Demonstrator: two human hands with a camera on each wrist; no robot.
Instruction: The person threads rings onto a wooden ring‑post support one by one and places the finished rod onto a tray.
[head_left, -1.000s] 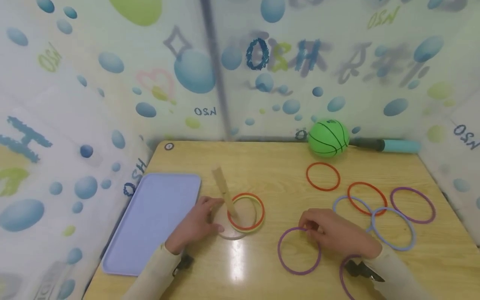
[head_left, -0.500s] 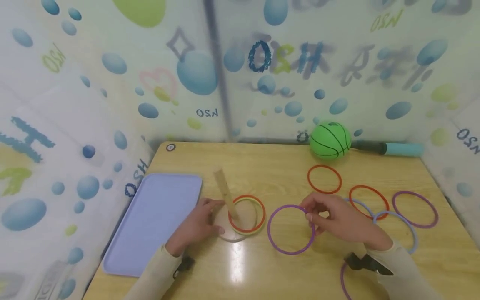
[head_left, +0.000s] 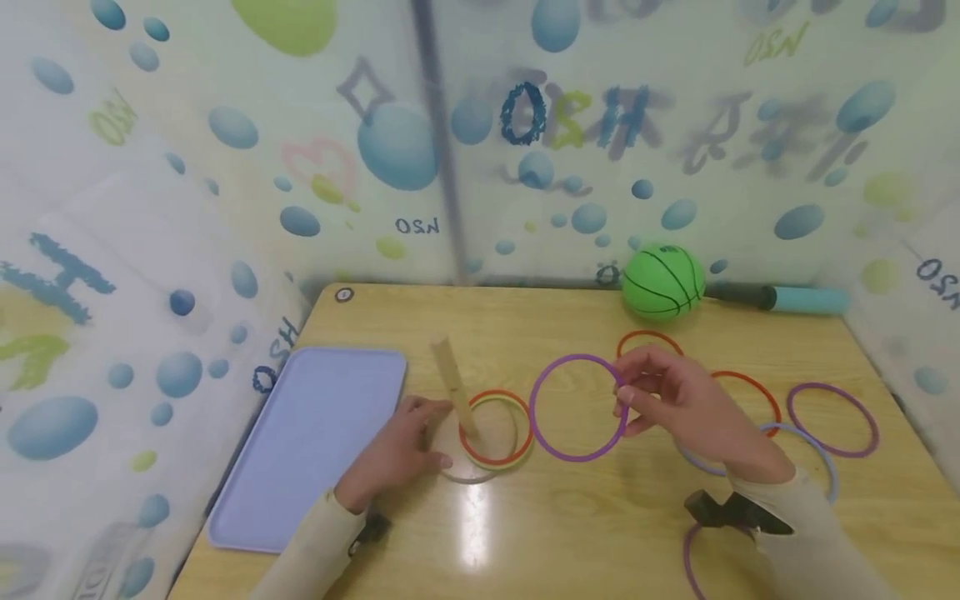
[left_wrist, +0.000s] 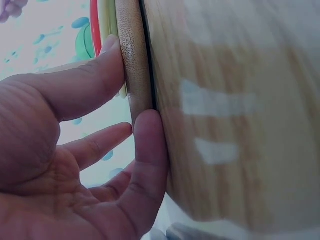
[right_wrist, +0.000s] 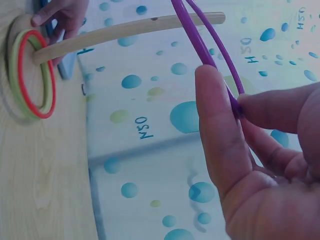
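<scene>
My left hand [head_left: 397, 446] holds the edge of a round wooden base [left_wrist: 134, 55], thumb on its upper face and a finger at its side. A wooden peg [head_left: 450, 375] rises from this base. Around the peg's foot lie a red ring [head_left: 495, 392] and a yellow-green ring [right_wrist: 13, 65], off centre and overlapping the base's right edge. To the right, my right hand [head_left: 675, 404] pinches a purple ring [head_left: 577, 357] between thumb and fingers, raised above the table. The ring is right of the peg in the head view.
A lavender tray [head_left: 315, 442] lies left of the base. Several red, blue and purple rings lie at the right, including a purple ring [head_left: 832, 387]. A green ball [head_left: 663, 282] and a teal-and-black cylindrical thing [head_left: 810, 300] lie along the back wall.
My right hand has lifted the purple ring off the table, moving it up and away from me. My left hand stays at the wooden base.
</scene>
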